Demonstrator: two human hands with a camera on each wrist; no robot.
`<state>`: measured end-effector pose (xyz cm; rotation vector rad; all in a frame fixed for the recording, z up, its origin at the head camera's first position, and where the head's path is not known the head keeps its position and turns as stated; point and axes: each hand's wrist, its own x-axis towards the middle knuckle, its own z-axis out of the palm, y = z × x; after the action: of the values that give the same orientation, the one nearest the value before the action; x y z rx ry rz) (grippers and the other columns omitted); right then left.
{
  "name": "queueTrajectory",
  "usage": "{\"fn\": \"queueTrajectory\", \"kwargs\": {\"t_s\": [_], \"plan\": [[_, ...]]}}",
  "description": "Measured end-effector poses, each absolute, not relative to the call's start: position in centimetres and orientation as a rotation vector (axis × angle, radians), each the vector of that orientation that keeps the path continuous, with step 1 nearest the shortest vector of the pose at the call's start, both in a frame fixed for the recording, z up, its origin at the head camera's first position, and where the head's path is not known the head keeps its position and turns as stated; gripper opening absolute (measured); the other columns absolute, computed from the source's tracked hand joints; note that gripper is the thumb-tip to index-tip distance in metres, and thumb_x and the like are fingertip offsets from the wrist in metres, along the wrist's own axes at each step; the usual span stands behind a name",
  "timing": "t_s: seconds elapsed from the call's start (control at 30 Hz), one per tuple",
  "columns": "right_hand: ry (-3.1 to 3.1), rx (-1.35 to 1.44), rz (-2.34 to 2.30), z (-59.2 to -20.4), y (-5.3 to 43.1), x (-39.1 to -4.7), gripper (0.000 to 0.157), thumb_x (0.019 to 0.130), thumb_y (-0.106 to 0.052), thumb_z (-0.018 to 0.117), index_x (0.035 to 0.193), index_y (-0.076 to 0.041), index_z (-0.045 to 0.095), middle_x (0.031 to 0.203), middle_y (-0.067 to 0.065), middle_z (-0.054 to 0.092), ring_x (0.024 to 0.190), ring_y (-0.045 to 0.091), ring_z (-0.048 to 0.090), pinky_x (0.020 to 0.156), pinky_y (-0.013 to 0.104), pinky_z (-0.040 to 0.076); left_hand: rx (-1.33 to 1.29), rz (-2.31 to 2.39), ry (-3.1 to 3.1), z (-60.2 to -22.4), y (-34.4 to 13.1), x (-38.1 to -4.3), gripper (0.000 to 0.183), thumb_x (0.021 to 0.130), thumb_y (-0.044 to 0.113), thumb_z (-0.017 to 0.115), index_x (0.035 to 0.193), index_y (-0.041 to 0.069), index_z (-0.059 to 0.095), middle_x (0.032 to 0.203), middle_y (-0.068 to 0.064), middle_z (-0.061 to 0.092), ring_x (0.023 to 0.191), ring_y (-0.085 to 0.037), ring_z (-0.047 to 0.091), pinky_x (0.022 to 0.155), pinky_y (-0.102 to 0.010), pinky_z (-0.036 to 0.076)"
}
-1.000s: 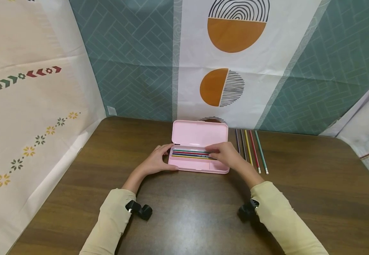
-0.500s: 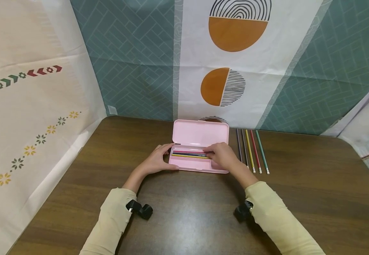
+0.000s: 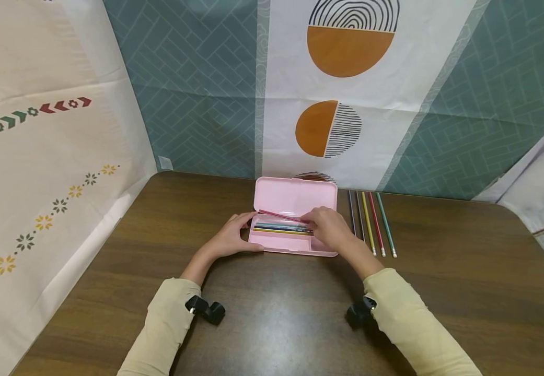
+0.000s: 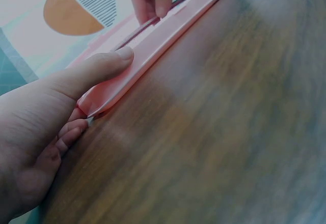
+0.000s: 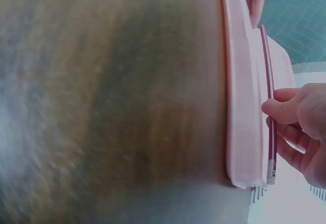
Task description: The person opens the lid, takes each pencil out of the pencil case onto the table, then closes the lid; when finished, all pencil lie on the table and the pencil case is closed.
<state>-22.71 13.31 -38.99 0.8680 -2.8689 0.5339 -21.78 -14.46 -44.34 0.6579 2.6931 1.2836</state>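
A pink pencil case (image 3: pixel 281 242) stands with its lid (image 3: pixel 295 196) raised at the back. My left hand (image 3: pixel 227 237) grips the case's left end, thumb on the front rim and fingers round the end, as the left wrist view also shows. Between thumb and fingers my right hand (image 3: pixel 330 228) pinches a red pencil (image 5: pixel 269 66) that has a metal ferrule and an eraser. In the head view this pencil slants over the back of the case, its left end higher. Several pencils (image 3: pixel 278 228), green, dark and yellow, lie in the long compartment below; the right hand hides their right ends.
Right of the case, several pencils (image 3: pixel 370 224) lie side by side on the brown wooden table (image 3: pixel 272 313), eraser ends toward me. A patterned cloth wall (image 3: pixel 206 104) rises right behind the table's back edge.
My right hand has taken hold of the red pencil and raised it from among the others, tilting it above the case's back edge. The left hand has stayed on the case's end.
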Motion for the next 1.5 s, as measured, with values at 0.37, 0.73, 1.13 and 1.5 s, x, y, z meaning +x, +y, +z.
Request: {"fn": "queueTrajectory", "kwargs": {"t_s": [0.37, 0.73, 1.13, 1.5], "plan": [[-2.906, 0.758, 0.689, -37.1, 15.3, -23.1, 0.027, 0.087, 0.005, 0.065, 0.114, 0.003, 0.069, 0.094, 0.014, 0.069, 0.08, 0.025, 0.061, 0.075, 0.042, 0.05, 0.625, 1.28, 2.692, -44.3, -14.6, -21.4, 0.093, 0.07, 0.033, 0.087, 0.145, 0.002, 0.041, 0.13, -0.014, 0.052, 0.109, -0.026, 0.044, 0.09, -0.042, 0.039], [-2.897, 0.583, 0.852, -37.0, 19.3, -23.5, 0.025, 0.087, 0.003, 0.065, 0.111, 0.01, 0.066, 0.095, 0.022, 0.069, 0.085, 0.032, 0.065, 0.075, 0.046, 0.051, 0.628, 1.282, 2.68, -44.3, -14.6, -21.3, 0.092, 0.071, 0.034, 0.086, 0.145, 0.003, 0.041, 0.129, -0.013, 0.052, 0.108, -0.025, 0.044, 0.089, -0.042, 0.04], [-2.931, 0.366, 0.903, -36.2, 23.5, -23.5, 0.028, 0.089, -0.004, 0.062, 0.112, 0.011, 0.063, 0.098, 0.025, 0.068, 0.092, 0.038, 0.065, 0.078, 0.048, 0.049, 0.613, 1.284, 2.68, -44.2, -14.5, -21.3, 0.093, 0.071, 0.033, 0.086, 0.146, 0.003, 0.04, 0.13, -0.014, 0.052, 0.11, -0.026, 0.044, 0.09, -0.045, 0.041], [-3.01, 0.189, 0.907, -36.3, 27.6, -23.0, 0.034, 0.09, -0.008, 0.063, 0.114, 0.017, 0.059, 0.094, 0.025, 0.067, 0.07, 0.027, 0.068, 0.066, 0.037, 0.052, 0.624, 1.284, 2.683, -43.9, -14.3, -21.4, 0.093, 0.071, 0.032, 0.086, 0.146, 0.002, 0.04, 0.127, -0.014, 0.053, 0.107, -0.026, 0.044, 0.089, -0.042, 0.04]]}}
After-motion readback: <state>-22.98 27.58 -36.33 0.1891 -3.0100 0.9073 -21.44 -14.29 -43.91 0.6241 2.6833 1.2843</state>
